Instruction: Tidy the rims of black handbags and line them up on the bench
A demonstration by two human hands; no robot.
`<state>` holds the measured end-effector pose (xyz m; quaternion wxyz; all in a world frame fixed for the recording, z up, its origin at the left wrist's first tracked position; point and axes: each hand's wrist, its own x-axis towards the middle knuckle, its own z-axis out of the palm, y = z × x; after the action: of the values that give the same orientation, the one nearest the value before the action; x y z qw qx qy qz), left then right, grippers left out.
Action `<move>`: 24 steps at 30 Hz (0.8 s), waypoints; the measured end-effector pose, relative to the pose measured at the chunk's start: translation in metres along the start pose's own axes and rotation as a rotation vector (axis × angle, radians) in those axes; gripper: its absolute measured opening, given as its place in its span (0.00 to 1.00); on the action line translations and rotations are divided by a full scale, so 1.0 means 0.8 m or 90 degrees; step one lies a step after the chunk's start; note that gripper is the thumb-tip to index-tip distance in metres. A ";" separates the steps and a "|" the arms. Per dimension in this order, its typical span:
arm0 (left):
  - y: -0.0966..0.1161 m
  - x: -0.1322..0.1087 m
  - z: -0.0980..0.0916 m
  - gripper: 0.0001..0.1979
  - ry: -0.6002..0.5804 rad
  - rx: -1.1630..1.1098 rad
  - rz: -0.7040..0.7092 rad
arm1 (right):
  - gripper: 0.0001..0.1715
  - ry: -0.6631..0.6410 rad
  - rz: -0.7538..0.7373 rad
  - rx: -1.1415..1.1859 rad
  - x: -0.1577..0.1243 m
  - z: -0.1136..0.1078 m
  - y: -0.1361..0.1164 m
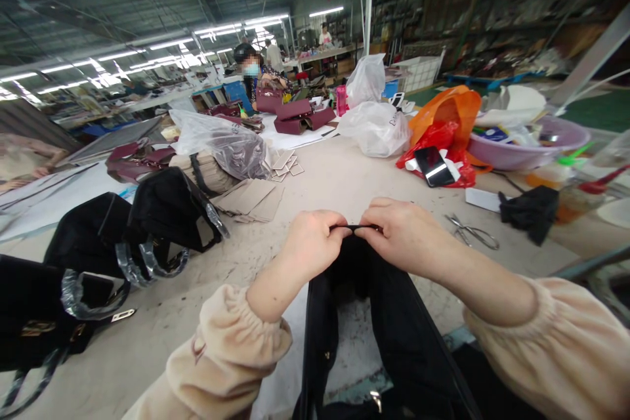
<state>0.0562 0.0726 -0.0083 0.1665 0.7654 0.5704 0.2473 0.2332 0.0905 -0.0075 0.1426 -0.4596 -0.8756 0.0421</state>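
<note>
A black bag (403, 321) lies open in front of me at the table's near edge, its far rim raised. My left hand (315, 239) pinches that rim between thumb and fingers. Close beside it, my right hand (398, 233) grips the same edge, with a small gap between the two thumbs. Inside the bag's opening a pale surface shows. The fingertips under the rim are partly hidden.
Black bags with wrapped handles (170, 210) stand at left. Beyond them are grey-brown panels (253, 200) and a plastic-covered stack (221, 144). At right lie scissors (472, 231), a phone (434, 166), a black cloth (531, 210) and a purple basin (534, 144). People work farther back.
</note>
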 end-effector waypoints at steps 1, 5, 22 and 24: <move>0.000 0.000 0.001 0.07 0.000 0.008 0.007 | 0.13 -0.002 -0.001 0.002 0.000 -0.001 0.000; 0.001 0.001 0.002 0.07 0.004 0.017 0.023 | 0.14 -0.014 -0.018 0.024 0.003 -0.006 -0.002; -0.017 -0.023 -0.025 0.10 -0.028 -0.019 -0.076 | 0.15 -0.012 -0.038 -0.038 0.006 -0.006 -0.010; -0.014 -0.019 -0.023 0.09 -0.022 0.000 -0.074 | 0.15 -0.009 -0.039 -0.035 0.006 -0.006 -0.010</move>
<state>0.0335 0.0610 -0.0022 0.1903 0.7352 0.6106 0.2244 0.2258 0.0895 -0.0005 0.1248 -0.4359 -0.8911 0.0167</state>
